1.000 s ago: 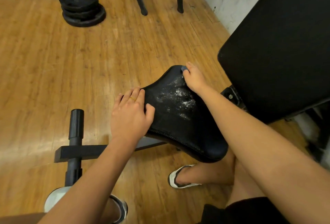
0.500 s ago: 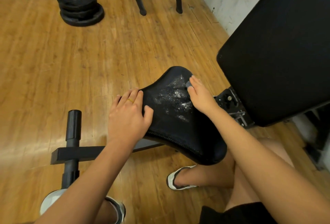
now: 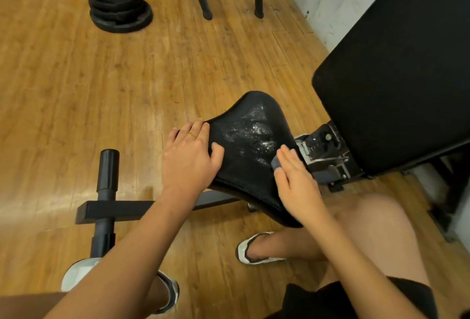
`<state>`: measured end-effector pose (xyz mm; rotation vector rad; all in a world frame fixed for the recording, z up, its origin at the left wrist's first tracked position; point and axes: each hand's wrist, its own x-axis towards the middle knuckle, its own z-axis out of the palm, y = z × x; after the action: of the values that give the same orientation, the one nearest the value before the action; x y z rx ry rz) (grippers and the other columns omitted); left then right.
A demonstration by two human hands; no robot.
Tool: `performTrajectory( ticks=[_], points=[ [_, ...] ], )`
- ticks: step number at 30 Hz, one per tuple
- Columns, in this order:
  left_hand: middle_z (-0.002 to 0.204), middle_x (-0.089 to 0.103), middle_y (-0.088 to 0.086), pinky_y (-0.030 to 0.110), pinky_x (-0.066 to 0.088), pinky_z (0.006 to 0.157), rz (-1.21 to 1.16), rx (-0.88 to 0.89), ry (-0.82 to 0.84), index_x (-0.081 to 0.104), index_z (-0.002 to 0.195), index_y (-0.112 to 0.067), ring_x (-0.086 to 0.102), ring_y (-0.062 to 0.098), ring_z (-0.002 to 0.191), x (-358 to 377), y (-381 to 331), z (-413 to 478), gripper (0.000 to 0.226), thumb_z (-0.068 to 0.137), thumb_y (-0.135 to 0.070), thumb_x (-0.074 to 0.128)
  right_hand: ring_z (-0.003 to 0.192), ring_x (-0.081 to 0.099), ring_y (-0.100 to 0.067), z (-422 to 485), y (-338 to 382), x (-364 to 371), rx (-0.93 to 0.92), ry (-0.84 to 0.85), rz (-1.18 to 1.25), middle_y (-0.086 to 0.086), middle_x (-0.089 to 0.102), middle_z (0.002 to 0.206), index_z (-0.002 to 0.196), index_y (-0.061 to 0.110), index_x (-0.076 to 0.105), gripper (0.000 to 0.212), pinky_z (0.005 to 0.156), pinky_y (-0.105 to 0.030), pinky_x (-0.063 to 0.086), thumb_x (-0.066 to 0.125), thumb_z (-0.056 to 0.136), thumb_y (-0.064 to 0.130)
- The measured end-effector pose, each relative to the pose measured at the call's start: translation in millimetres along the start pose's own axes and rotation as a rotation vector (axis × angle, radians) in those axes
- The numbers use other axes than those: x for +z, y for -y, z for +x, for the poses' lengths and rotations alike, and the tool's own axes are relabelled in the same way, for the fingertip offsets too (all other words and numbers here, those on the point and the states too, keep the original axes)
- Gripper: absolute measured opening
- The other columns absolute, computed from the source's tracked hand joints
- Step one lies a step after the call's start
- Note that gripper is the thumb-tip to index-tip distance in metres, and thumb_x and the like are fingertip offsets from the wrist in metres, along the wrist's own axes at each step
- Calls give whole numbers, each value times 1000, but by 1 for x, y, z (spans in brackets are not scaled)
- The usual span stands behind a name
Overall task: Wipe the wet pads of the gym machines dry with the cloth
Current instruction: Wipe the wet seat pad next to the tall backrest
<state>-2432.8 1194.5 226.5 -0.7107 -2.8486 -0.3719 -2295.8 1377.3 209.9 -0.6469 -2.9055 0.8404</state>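
The right hand (image 3: 296,181) has travelled from the far tip of the seat pad (image 3: 239,176) down its right side and now lies at the near right edge, just beside the hinge bracket (image 3: 323,151). Its fingers are straight and press the cloth (image 3: 276,163) flat against the pad. Only a small grey-blue corner of the cloth shows beside the thumb, and the rest is hidden under the hand. The left hand (image 3: 189,158) has not shifted: its fingers wrap over the left edge of the pad and the thumb rests on the top surface, gripping it to steady it. The stroke has followed the right margin only, so the wet patch (image 3: 251,133) of glistening droplets in the middle of the pad appears unchanged. The pad is therefore judged to be largely unwiped, and the next passes probably need to cross the centre. The large back pad (image 3: 396,77) stands to the right, apart from both hands. No wetness can be made out on it.
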Motion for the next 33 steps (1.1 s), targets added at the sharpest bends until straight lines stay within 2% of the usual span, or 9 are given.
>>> performTrajectory(
  ticks=[4,7,10,12,19,23,27,29,33],
  points=[
    [139,59,7,42,31,113,7,16,-4,60,133,-8,48,21,133,0,1,-2,52,93,-34,39,145,4,1,-24,11,12,-61,-27,7,11,20,158,151,16,28,47,117,-19,5,32,105,23],
    [140,58,7,43,31,114,10,21,4,59,134,-8,48,22,133,-1,1,-2,53,93,-35,38,148,8,-9,18,-1,6,-35,-15,-4,3,20,160,151,11,29,47,116,-20,4,30,105,21],
    [140,57,8,45,32,113,9,28,19,58,134,-7,48,23,133,-2,0,-2,54,93,-35,37,149,9,-16,67,-10,-5,119,-6,48,-1,19,161,151,10,30,47,118,-28,7,30,105,21],
    [140,57,7,45,32,113,7,24,25,58,134,-7,48,23,132,-2,0,-1,54,93,-35,37,150,8,-18,71,-7,-4,140,-12,38,-2,18,161,152,10,29,47,119,-31,7,29,106,22],
    [139,58,5,43,31,114,0,1,6,60,133,-9,48,20,132,2,1,0,55,91,-37,37,147,7,-2,-19,12,10,-166,-4,9,13,22,156,150,17,29,46,119,-21,7,33,105,26],
    [140,57,6,43,29,114,-16,13,5,59,134,-8,47,21,133,0,1,-1,54,92,-37,40,148,10,-9,37,-4,5,-59,-10,-18,4,22,159,151,13,30,47,116,-20,5,31,105,26],
    [142,55,6,43,28,115,8,14,23,57,136,-9,45,21,135,-1,1,0,57,93,-39,35,150,9,-19,73,-2,3,109,-26,7,-1,20,161,151,11,30,47,118,-31,8,29,105,23],
    [141,56,6,43,29,114,6,12,25,58,134,-8,46,21,134,-1,1,0,57,93,-39,35,150,9,-18,49,9,5,55,-25,21,3,21,160,151,12,30,47,119,-33,9,29,105,23],
    [139,58,5,43,30,114,1,4,15,60,133,-8,47,21,133,2,1,0,55,92,-38,37,147,6,-2,-26,20,12,-166,17,38,15,21,156,150,18,29,46,119,-24,7,34,105,25]
  ],
)
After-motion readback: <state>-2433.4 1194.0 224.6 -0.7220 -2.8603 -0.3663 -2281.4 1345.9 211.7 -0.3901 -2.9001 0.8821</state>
